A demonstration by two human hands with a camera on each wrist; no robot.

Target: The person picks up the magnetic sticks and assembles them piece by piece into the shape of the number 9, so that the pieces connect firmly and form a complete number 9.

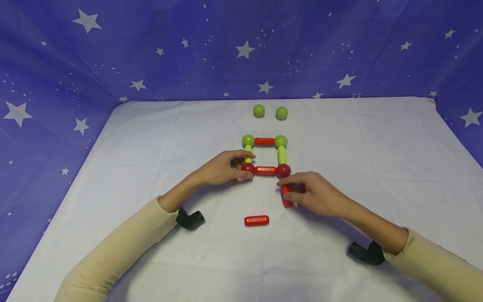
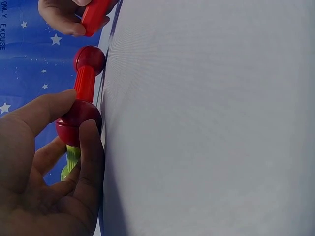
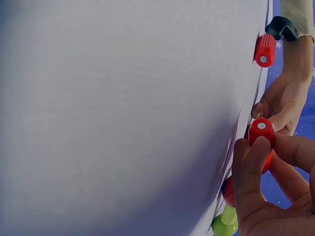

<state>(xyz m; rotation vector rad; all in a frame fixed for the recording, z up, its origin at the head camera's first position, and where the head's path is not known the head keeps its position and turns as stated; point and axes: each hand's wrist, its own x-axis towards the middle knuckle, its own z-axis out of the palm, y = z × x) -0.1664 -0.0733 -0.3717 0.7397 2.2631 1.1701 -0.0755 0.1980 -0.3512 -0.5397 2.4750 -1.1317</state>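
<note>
A square of balls and rods lies on the white cloth in the head view. Its near corners are a left dark red ball (image 1: 247,168) and a right dark red ball (image 1: 284,170), joined by a red rod (image 1: 266,170). Thumb and fingers of my left hand (image 1: 222,168) grip the left red ball, also seen in the left wrist view. My right hand (image 1: 315,193) pinches another red rod (image 3: 261,129), which has a pale round disc on its end. That rod points from the right red ball toward me, its far end partly hidden by the fingers.
Green balls (image 1: 281,141) form the square's far corners, with a red rod (image 1: 264,141) between them and yellow-green rods (image 1: 282,155) along the sides. Two loose green balls (image 1: 258,110) sit farther back. A loose red rod (image 1: 256,220) lies nearer me. Starry blue cloth (image 1: 211,54) surrounds the table.
</note>
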